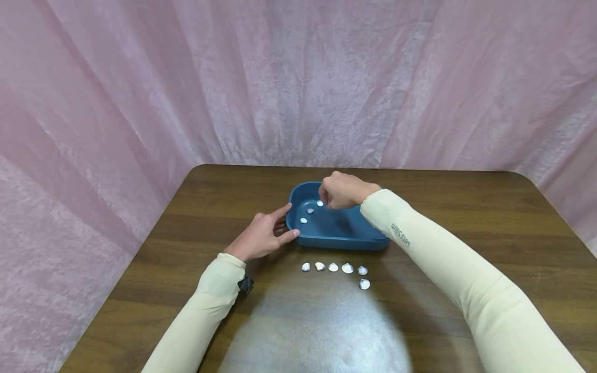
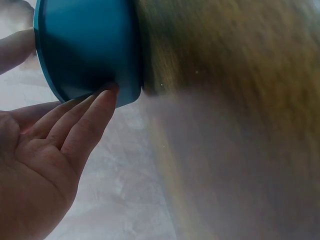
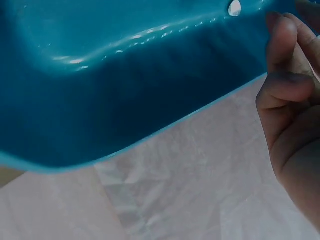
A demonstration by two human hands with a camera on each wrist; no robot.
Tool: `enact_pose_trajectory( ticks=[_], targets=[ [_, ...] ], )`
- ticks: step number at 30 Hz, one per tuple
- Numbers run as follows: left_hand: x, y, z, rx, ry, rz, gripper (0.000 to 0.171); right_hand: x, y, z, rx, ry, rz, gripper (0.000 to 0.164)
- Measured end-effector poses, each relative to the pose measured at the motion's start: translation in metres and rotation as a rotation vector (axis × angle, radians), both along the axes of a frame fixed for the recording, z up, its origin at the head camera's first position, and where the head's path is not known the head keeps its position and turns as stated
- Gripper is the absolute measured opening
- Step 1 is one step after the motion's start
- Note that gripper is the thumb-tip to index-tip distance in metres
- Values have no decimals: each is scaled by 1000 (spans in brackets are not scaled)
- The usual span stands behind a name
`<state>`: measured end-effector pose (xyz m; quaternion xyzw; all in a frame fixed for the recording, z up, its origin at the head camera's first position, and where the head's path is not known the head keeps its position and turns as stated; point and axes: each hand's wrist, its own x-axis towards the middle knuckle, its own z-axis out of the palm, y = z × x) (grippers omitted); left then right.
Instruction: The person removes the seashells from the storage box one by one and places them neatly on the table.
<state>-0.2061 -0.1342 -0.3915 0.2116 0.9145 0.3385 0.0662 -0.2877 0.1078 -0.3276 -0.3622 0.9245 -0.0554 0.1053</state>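
Note:
A blue rectangular tray (image 1: 342, 242) with rounded corners stands on the wooden table. My left hand (image 1: 263, 235) touches its left end, thumb near the front corner and straight fingers against the outer wall (image 2: 95, 112). Over the tray, my right hand (image 1: 344, 190) reaches down with curled fingers close together; whether anything is between the fingertips is hidden. Beside those fingers lies a white seashell (image 1: 320, 203), apart from them in the right wrist view (image 3: 235, 8). A purplish shell (image 1: 310, 211) and another white shell (image 1: 303, 220) lie nearby inside the tray.
In front of the tray, several small shells (image 1: 333, 267) form a row on the table (image 1: 224, 207). One more shell (image 1: 364, 284) lies below the row's right end. A pink curtain (image 1: 298, 88) hangs behind the table's far edge.

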Motion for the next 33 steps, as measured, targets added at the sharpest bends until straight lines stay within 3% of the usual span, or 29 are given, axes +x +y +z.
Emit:
enact_pose_trajectory(
  ticks=[8,16,33],
  targets=[
    [2,-2,0,-10,-24,16,79,-8,-16,-14,35,-12,-37,10],
    [3,-4,-3,0,-3,6,78,-13,-31,-28,23,-4,-62,5],
    [0,-1,-2,22,-25,-10,78,-14,-44,-42,24,17,-104,8]
  ],
)
